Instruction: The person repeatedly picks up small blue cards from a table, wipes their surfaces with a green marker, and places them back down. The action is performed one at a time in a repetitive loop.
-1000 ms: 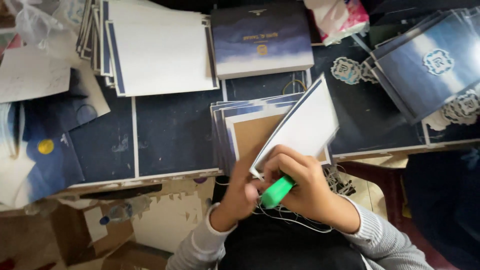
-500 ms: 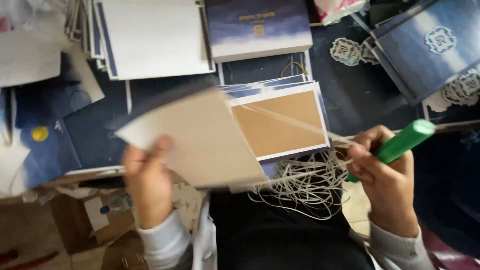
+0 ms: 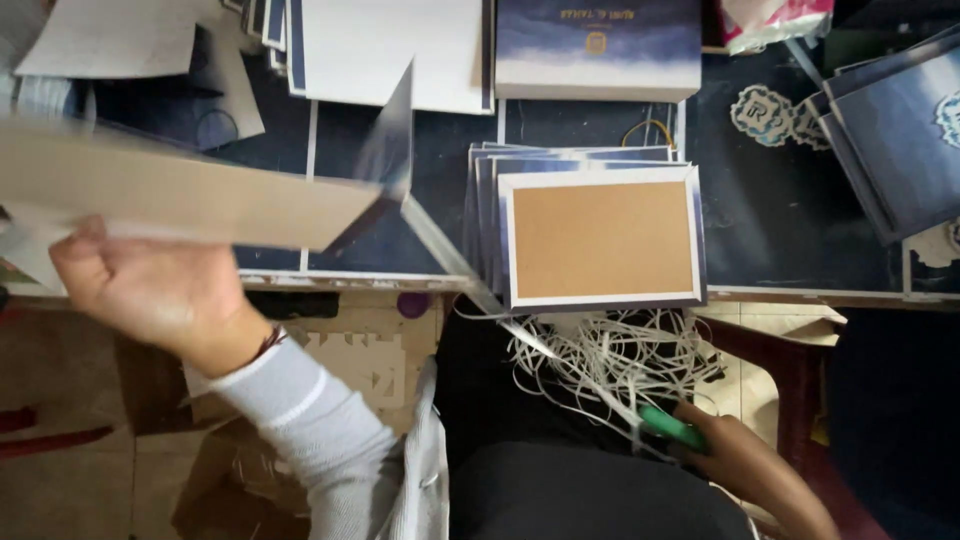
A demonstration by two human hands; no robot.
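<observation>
My left hand [image 3: 140, 290] grips a beige cardboard panel [image 3: 190, 195] by its lower edge and holds it out to the left above the table edge; the panel is blurred. Low on the right, my right hand [image 3: 750, 470] is closed around a green-handled tool [image 3: 668, 427] over my lap. A long thin white strip [image 3: 520, 325] runs from the panel's corner down towards that tool. A tangle of white paper strips [image 3: 610, 360] lies on my lap. Just beyond it sits a stack of blue-edged boards [image 3: 600, 240], the top one showing a brown face.
The dark blue table [image 3: 780, 220] carries a pile of white sheets [image 3: 390, 50], a blue box [image 3: 597, 40], fanned blue covers [image 3: 900, 130] and a pink packet [image 3: 775, 20]. A cardboard box [image 3: 370, 360] stands on the floor below the table edge.
My left hand has swung the cardboard panel further left and up. My right hand has dropped with the green tool from beside the stack to my lap.
</observation>
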